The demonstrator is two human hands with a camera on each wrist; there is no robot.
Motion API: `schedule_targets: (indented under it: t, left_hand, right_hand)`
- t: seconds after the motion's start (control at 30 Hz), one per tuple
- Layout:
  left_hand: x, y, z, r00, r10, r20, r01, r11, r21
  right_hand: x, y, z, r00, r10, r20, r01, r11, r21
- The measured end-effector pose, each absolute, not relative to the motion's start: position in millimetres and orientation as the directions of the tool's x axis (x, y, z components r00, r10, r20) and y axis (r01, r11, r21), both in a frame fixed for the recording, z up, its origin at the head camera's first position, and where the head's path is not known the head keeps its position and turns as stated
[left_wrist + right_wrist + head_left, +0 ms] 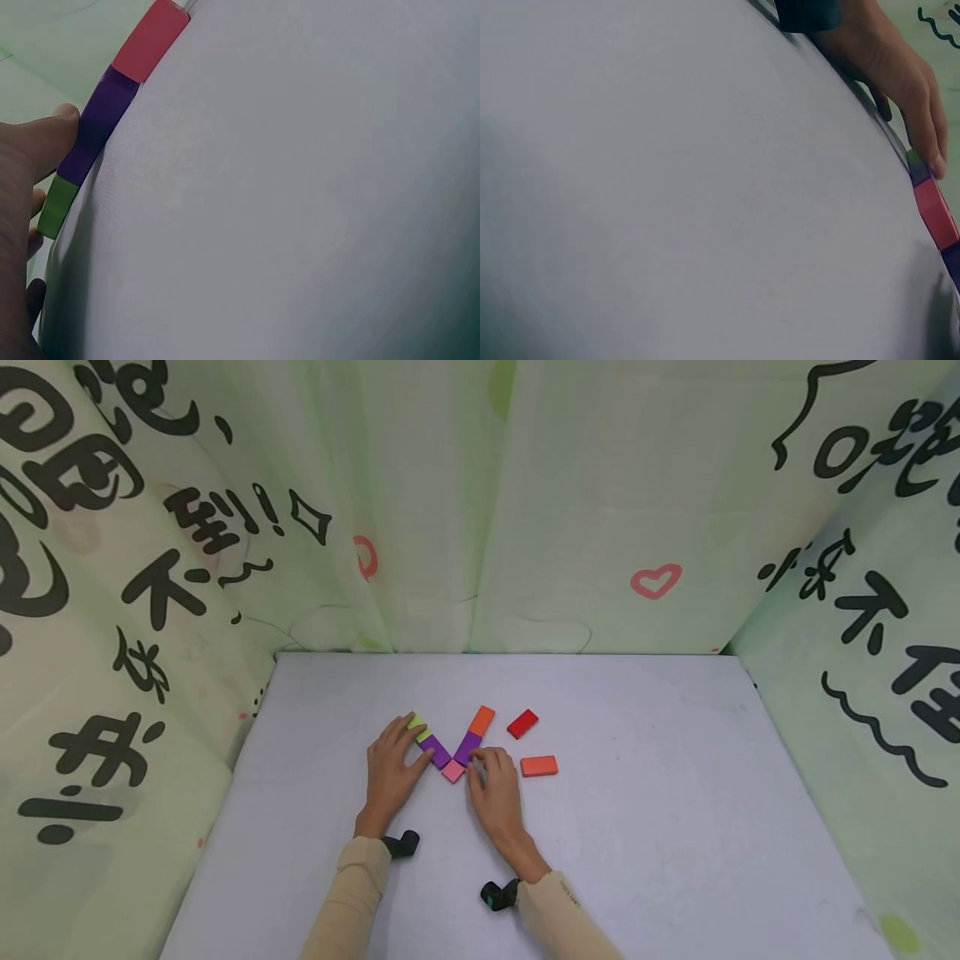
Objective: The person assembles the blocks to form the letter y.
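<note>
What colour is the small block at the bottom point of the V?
Pink block, clearest in the head view.

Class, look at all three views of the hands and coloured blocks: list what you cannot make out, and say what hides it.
- Head view: the left hand covers part of the yellow-green block.
- Head view: the right hand hides its fingertips' contact with the purple block.
- Left wrist view: the pink block is cut off by the top edge.
- Right wrist view: the right hand is out of frame.
</note>
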State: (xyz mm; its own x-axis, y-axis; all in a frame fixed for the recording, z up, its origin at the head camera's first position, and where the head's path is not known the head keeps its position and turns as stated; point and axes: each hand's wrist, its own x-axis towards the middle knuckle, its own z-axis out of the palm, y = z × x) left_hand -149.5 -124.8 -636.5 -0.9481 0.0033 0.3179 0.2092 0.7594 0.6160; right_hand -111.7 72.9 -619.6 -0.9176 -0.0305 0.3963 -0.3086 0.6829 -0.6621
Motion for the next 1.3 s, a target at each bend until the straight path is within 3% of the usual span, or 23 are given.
schedule_targets:
  t: [0.3,0.7,1.3]
  left_hand:
    - [-149.5,-125.0,-638.6,-0.954,0.007,0.301,0.201,0.759,0.619]
    - [-148.8,-126.0,-637.2,-0.966,0.006,0.257,0.175,0.746,0.642]
    - [-149.1,-126.2,-636.9,-0.956,0.007,0.293,0.202,0.74,0.641]
  right_hand:
    - [-130.7,81.9,-621.5,-0.939,-0.002,0.344,-0.264,0.645,-0.717]
    - [-158.5,90.6,-622.4,-0.947,-0.078,0.312,-0.281,0.673,-0.684]
    - [-161.8,89.3,-625.7,-0.935,-0.062,0.35,-0.292,0.697,-0.656]
